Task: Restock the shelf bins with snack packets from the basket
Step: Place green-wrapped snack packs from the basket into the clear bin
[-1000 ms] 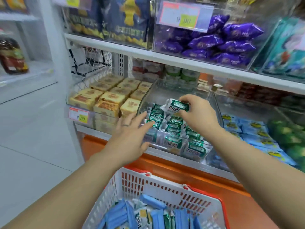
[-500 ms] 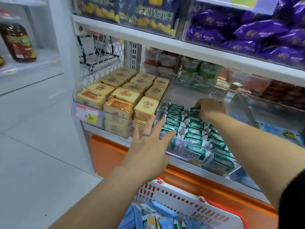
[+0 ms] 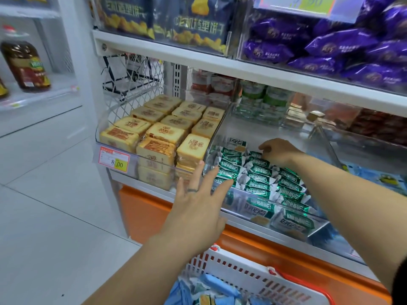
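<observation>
You're on the placing step. Your right hand (image 3: 280, 151) is deep in the clear bin (image 3: 214, 142), fingers curled down onto the back row of green packets (image 3: 257, 179). I can't tell whether they pinch one or just press it flat, because the tips are tucked under. Your left hand (image 3: 198, 199) hovers by the bin's front corner, spread and empty. The next move is probably to let go and reach down to the basket (image 3: 242, 267) for more. The frame cuts off its contents, and mostly blue packets (image 3: 220, 285) show.
</observation>
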`<state>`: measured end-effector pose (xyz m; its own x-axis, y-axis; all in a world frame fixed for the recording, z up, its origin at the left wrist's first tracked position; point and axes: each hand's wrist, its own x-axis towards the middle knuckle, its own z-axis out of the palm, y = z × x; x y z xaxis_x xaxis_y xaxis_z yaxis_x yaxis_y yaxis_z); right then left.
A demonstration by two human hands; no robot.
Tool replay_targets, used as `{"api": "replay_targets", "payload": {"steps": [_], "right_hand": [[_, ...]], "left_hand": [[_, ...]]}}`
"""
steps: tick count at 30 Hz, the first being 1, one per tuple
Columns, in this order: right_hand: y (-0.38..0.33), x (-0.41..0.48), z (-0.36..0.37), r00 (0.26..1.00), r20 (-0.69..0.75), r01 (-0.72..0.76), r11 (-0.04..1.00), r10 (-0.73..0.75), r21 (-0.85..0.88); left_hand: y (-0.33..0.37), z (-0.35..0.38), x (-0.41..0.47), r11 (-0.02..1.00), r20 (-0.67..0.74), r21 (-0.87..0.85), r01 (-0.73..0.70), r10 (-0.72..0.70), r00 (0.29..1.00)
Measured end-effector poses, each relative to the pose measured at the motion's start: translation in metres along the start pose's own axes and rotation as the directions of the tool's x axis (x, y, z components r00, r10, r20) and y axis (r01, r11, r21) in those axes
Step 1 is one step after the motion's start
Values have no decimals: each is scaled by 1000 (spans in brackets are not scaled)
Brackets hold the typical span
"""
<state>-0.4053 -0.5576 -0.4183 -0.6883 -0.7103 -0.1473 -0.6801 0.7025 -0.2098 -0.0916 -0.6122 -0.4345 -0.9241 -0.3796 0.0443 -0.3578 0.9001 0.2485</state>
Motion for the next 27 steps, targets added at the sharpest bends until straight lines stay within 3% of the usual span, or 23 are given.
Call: {"api": "replay_targets", "payload": {"steps": [10,16,27], "right_hand": [[-28,32,-3,994,-87,73,996,-68,51],[-49,57,12,998,-26,-55,998,55,15],[-52,74,22,984,82,-158,987,159,-15]], "left_hand": [[2,-9,0,997,-56,-66,-33,30,998],[-3,-13,1,992,-182,-124,-21,-2,983],[-4,-14,5,986,-186,-163,39,-70,980]]}}
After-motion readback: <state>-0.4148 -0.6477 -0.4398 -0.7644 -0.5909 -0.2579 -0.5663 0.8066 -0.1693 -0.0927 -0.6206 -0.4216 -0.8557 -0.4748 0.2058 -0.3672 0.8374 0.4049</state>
